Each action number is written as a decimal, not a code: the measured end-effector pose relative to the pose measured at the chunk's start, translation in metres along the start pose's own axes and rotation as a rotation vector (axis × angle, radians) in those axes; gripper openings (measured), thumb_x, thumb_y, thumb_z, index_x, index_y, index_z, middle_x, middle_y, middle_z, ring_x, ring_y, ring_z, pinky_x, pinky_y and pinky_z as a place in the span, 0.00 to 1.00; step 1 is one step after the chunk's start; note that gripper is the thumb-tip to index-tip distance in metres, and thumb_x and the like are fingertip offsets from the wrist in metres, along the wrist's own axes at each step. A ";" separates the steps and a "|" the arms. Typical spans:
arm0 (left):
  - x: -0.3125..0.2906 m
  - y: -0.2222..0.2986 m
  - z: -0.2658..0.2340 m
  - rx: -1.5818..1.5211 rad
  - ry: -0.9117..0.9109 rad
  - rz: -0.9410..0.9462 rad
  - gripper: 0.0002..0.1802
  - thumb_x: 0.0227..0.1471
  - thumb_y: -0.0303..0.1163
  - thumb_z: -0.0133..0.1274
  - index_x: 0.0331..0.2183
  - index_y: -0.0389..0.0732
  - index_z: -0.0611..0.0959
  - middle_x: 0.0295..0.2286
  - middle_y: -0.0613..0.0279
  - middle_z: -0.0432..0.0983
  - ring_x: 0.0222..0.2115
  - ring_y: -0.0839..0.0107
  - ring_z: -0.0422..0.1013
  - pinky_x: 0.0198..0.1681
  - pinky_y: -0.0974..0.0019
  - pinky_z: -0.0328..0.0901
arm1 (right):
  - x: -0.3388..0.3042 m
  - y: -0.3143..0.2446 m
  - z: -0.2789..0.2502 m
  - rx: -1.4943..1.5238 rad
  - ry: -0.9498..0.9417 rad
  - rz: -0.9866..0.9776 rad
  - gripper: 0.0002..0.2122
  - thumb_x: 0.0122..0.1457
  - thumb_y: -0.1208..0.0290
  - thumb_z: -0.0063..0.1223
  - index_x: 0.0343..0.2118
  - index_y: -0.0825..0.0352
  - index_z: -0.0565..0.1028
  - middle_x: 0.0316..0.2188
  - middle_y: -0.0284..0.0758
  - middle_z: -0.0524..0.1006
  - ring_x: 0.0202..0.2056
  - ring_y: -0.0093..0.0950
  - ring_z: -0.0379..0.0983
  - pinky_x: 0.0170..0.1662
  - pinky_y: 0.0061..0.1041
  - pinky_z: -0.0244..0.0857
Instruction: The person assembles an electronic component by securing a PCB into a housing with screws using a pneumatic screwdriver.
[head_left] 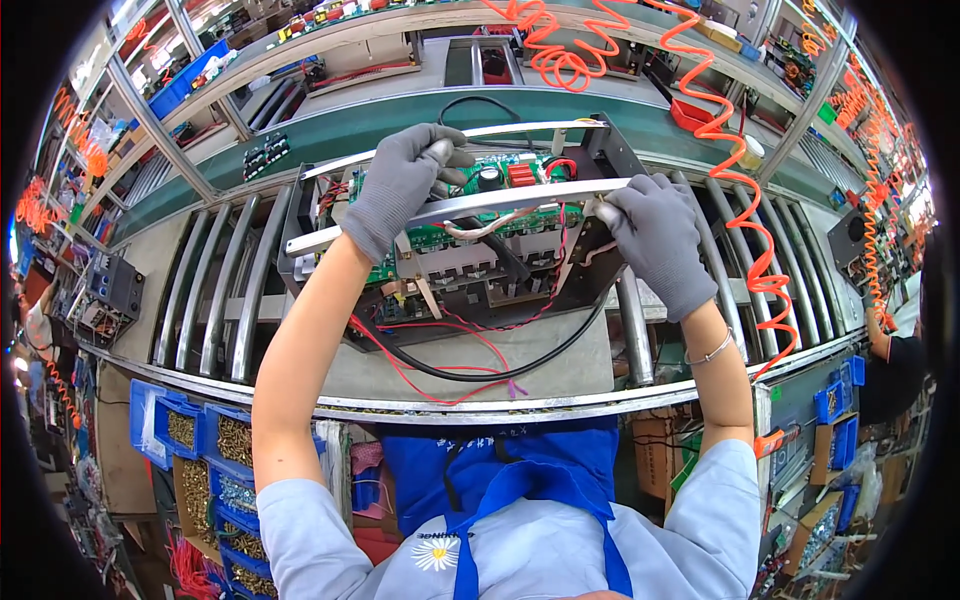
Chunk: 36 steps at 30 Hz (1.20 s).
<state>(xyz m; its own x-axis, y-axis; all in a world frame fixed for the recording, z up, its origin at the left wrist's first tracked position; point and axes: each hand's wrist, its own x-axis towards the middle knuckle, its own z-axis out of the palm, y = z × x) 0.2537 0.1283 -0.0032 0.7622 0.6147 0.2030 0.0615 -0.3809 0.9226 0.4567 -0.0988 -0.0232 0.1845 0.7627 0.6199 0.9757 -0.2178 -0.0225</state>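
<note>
An open black device chassis [600, 150] lies on the roller conveyor before me, with a green circuit board [480, 178] inside. Two pale metal bars span its top, a near bar [520, 194] and a far one [510, 128]. My left hand [400, 185], in a grey glove, reaches over the near bar above the board. Its fingers are loosely bent and apart, with nothing visible in them. At the near bar's right end, my gloved right hand [655, 235] has thumb and fingertips pinched together; whatever they hold is too small to name.
A black cable [480, 378] and red wires [440, 400] loop out over the conveyor's near side. Coiled orange air hoses [745, 215] hang at the right. Blue bins of screws [235, 440] stand at lower left. Behind runs a green belt [350, 125].
</note>
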 end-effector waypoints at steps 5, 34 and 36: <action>0.001 -0.003 -0.010 -0.269 0.015 -0.078 0.16 0.64 0.29 0.43 0.50 0.33 0.75 0.44 0.52 0.79 0.36 0.75 0.77 0.34 0.76 0.72 | 0.009 -0.001 -0.001 -0.036 -0.048 0.017 0.11 0.57 0.59 0.57 0.28 0.62 0.80 0.27 0.35 0.75 0.37 0.35 0.71 0.45 0.37 0.60; 0.009 -0.018 -0.008 -0.562 0.147 0.107 0.10 0.54 0.28 0.59 0.39 0.35 0.84 0.32 0.61 0.81 0.31 0.76 0.75 0.35 0.73 0.71 | 0.088 -0.128 0.064 0.137 0.261 -0.088 0.11 0.56 0.58 0.58 0.29 0.61 0.76 0.23 0.35 0.77 0.26 0.37 0.76 0.28 0.35 0.67; 0.007 -0.019 -0.010 -0.550 0.172 0.107 0.10 0.54 0.28 0.59 0.38 0.35 0.84 0.31 0.62 0.81 0.30 0.76 0.75 0.35 0.73 0.71 | 0.087 -0.131 0.072 0.260 0.323 -0.077 0.11 0.56 0.59 0.55 0.27 0.62 0.74 0.22 0.35 0.76 0.25 0.36 0.76 0.29 0.36 0.67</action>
<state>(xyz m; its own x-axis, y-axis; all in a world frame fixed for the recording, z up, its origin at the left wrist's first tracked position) 0.2517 0.1464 -0.0158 0.6272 0.7136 0.3120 -0.3885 -0.0605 0.9195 0.3533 0.0398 -0.0226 0.1033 0.5319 0.8405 0.9902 0.0248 -0.1374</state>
